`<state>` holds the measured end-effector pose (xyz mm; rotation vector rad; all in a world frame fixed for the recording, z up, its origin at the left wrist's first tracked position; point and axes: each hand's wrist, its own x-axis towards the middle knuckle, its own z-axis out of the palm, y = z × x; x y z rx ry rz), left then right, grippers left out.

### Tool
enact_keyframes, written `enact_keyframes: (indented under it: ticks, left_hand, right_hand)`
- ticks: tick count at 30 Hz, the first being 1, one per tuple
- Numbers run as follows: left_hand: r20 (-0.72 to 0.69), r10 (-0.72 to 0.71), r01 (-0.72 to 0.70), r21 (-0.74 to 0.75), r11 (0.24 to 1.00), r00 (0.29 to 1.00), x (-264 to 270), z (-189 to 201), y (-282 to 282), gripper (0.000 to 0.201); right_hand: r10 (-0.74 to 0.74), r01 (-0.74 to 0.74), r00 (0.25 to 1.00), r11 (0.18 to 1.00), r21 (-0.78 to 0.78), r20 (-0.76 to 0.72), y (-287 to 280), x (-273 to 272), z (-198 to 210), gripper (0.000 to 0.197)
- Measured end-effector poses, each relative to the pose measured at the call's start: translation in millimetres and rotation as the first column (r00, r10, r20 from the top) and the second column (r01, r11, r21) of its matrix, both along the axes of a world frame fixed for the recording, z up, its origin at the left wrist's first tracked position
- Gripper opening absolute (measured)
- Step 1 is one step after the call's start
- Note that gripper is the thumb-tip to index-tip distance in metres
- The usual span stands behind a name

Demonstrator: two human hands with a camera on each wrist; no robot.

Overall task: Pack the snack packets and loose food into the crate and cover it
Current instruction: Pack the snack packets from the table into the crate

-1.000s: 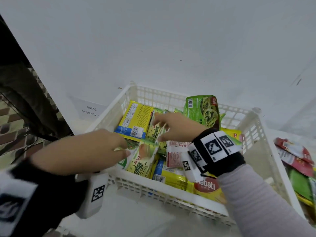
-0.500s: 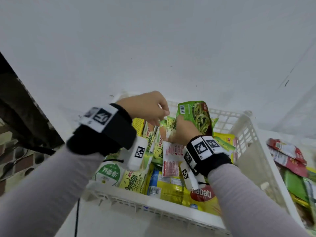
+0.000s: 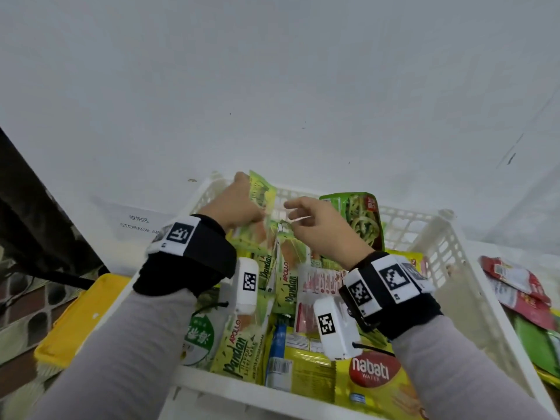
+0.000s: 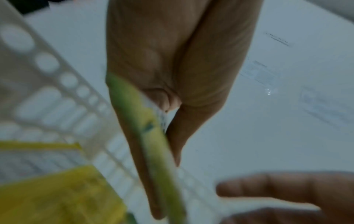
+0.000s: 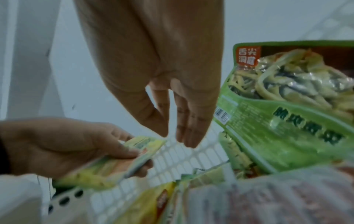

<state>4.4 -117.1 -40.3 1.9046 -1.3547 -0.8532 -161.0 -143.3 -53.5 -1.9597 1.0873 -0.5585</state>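
Over the far half of the white slotted crate (image 3: 448,250), left hand (image 3: 239,204) grips a green-yellow pandan cake packet (image 3: 261,189), thumb and fingers clamped on its flat sides, packet upright and tilted, raised above the packed snacks. Right hand (image 3: 321,228) hovers just beside it, fingers straight and loose, holding nothing. Crate is near full: more pandan packets, a yellow nabati wafer pack (image 3: 368,374) at the near wall, a green bamboo-shoot pouch (image 3: 360,219) standing against the far wall.

Versus half a second ago: left hand has lifted the packet higher toward the far-left corner; right hand has let go of the packets and opened.

Free room: a gap along the far wall between the hands. Yellow lid (image 3: 81,316) lies left of the crate; red and green packets (image 3: 521,286) lie outside, right.
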Motion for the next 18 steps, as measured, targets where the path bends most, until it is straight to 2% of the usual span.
enact_keyframes:
  ticks: [2, 4, 7, 9, 12, 14, 15, 18]
  left_hand:
    - [0.197, -0.018, 0.008, 0.052, 0.999, 0.980, 17, -4, 5, 0.073]
    - [0.344, -0.100, 0.049, 0.153, 0.987, 0.934, 24, -9, 10, 0.076]
    - [0.490, -0.170, 0.063, 0.227, 0.972, 0.855, 25, -13, 12, 0.056]
    - [0.552, -0.189, 0.039, 0.271, 0.962, 0.812, 24, -12, 15, 0.044]
    - [0.656, -0.220, 0.004, 0.314, 0.950, 0.722, 18, -12, 20, 0.045]
    - [0.738, -0.256, 0.014, 0.317, 0.948, 0.624, 16, -12, 23, 0.047]
    - [0.754, -0.274, 0.026, 0.322, 0.946, 0.597, 15, -12, 23, 0.048]
    - [0.717, -0.341, 0.084, 0.369, 0.926, 0.608, 16, -12, 22, 0.047]
  right_hand:
    - [0.015, -0.037, 0.970, 0.995, -0.089, -0.242, 1, 0, -6, 0.054]
    - [0.059, -0.131, 0.888, 0.983, -0.127, -0.457, 4, 2, -15, 0.061]
    - [0.040, -0.200, 0.745, 0.966, -0.165, -0.666, 5, 6, -27, 0.062]
    - [-0.043, -0.168, 0.736, 0.955, -0.244, -0.675, 4, 7, -28, 0.045]
    - [-0.148, -0.086, 0.775, 0.938, -0.336, -0.614, 4, 4, -19, 0.009]
    - [-0.198, -0.051, 0.780, 0.925, -0.376, -0.594, 1, -1, -13, 0.009]
    - [-0.226, -0.023, 0.790, 0.918, -0.396, -0.570, 0, -5, -10, 0.009]
    - [-0.235, 0.075, 0.876, 0.929, -0.363, -0.420, -7, -11, 8, 0.020]
